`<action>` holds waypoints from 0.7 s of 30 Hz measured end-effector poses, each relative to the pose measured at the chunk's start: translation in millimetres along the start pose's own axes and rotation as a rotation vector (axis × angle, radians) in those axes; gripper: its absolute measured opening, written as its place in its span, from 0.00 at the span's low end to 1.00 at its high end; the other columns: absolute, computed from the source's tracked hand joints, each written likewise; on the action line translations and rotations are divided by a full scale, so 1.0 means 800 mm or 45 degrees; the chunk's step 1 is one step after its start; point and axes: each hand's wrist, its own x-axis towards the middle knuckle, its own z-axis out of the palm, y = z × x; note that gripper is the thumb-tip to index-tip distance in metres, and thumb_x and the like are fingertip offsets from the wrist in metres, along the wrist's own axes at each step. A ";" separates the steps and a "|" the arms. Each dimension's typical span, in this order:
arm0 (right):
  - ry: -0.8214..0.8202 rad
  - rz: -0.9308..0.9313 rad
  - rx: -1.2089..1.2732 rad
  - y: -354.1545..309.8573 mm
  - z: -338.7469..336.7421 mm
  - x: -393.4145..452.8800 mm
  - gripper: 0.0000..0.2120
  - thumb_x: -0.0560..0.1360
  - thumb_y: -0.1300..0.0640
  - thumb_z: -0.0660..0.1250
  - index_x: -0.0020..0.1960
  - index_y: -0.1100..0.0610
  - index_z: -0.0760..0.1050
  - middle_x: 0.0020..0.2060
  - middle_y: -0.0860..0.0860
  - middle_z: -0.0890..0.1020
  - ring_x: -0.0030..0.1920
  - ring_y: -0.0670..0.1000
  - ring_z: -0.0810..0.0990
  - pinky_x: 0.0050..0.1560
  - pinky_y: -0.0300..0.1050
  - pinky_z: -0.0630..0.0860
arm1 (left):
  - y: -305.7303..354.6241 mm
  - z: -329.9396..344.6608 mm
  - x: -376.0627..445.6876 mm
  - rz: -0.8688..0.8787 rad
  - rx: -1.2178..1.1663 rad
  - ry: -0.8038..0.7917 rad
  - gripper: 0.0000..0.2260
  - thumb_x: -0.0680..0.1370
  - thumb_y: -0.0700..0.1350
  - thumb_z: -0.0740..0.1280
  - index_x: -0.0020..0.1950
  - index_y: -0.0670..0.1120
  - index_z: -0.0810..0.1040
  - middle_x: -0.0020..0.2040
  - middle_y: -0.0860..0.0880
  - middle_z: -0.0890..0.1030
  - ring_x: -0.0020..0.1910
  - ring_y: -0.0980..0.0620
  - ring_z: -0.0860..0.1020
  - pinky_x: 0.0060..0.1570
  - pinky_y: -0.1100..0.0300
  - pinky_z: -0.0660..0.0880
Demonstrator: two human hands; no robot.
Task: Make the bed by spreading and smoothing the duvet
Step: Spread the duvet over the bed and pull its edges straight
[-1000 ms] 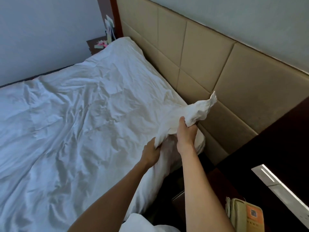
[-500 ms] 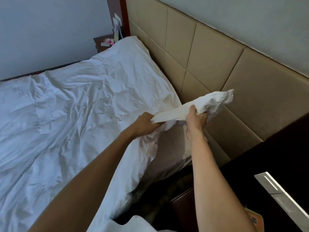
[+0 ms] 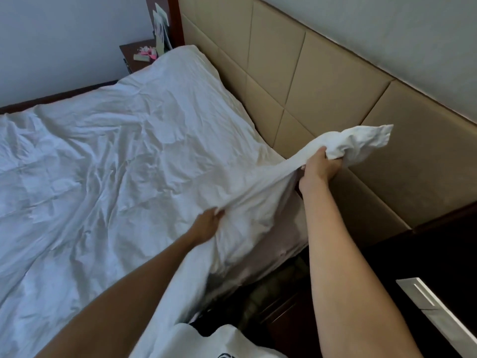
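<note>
Our right hand (image 3: 318, 170) grips the duvet (image 3: 124, 161) corner, bunched and lifted just beside the headboard (image 3: 322, 81) — our left hand (image 3: 206, 224) pinches its edge farther from the headboard. The duvet covers the bed.

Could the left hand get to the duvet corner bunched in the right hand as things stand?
Probably yes: the left hand grips the duvet edge, with only cloth between it and the corner.

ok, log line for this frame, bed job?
step: spreading duvet | right hand: grips bunched corner, lifted by headboard | left hand: grips side edge | duvet: wrinkled, not smoothed
</note>
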 end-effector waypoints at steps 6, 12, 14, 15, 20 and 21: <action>0.011 0.049 0.015 0.006 0.055 0.047 0.21 0.80 0.55 0.63 0.72 0.54 0.70 0.60 0.53 0.81 0.45 0.51 0.83 0.33 0.38 0.77 | 0.049 -0.151 0.095 0.204 -0.013 0.523 0.14 0.82 0.47 0.60 0.50 0.38 0.80 0.50 0.36 0.83 0.51 0.39 0.81 0.47 0.53 0.72; -0.182 0.091 -0.022 0.011 0.118 0.067 0.16 0.80 0.57 0.63 0.67 0.55 0.72 0.48 0.49 0.81 0.41 0.48 0.81 0.31 0.39 0.76 | 0.044 -0.226 0.140 0.202 0.021 0.633 0.19 0.82 0.49 0.62 0.33 0.42 0.69 0.29 0.47 0.72 0.31 0.46 0.72 0.30 0.56 0.64; -0.237 0.091 -0.020 0.011 0.140 0.075 0.16 0.80 0.57 0.63 0.68 0.55 0.71 0.50 0.49 0.81 0.43 0.48 0.81 0.31 0.39 0.76 | 0.036 -0.239 0.153 0.212 0.043 0.661 0.22 0.81 0.50 0.63 0.29 0.44 0.65 0.26 0.49 0.68 0.27 0.50 0.68 0.28 0.58 0.61; -0.259 0.085 -0.023 0.010 0.151 0.080 0.17 0.80 0.57 0.63 0.68 0.55 0.71 0.52 0.50 0.81 0.44 0.49 0.81 0.31 0.38 0.76 | 0.036 -0.247 0.158 0.203 0.035 0.676 0.22 0.81 0.50 0.64 0.28 0.45 0.64 0.25 0.49 0.67 0.26 0.51 0.67 0.28 0.58 0.61; -0.299 -0.021 0.002 0.000 0.227 0.101 0.19 0.79 0.56 0.63 0.70 0.57 0.71 0.54 0.52 0.82 0.48 0.51 0.83 0.34 0.39 0.77 | 0.050 -0.300 0.204 0.170 0.044 0.781 0.22 0.78 0.51 0.69 0.27 0.46 0.66 0.24 0.50 0.69 0.26 0.54 0.70 0.27 0.62 0.62; -0.302 -0.065 0.017 -0.002 0.245 0.104 0.19 0.79 0.57 0.63 0.70 0.57 0.71 0.54 0.52 0.82 0.48 0.52 0.83 0.35 0.39 0.77 | 0.056 -0.315 0.217 0.174 0.043 0.823 0.22 0.77 0.51 0.69 0.26 0.46 0.67 0.25 0.50 0.69 0.27 0.53 0.71 0.28 0.60 0.63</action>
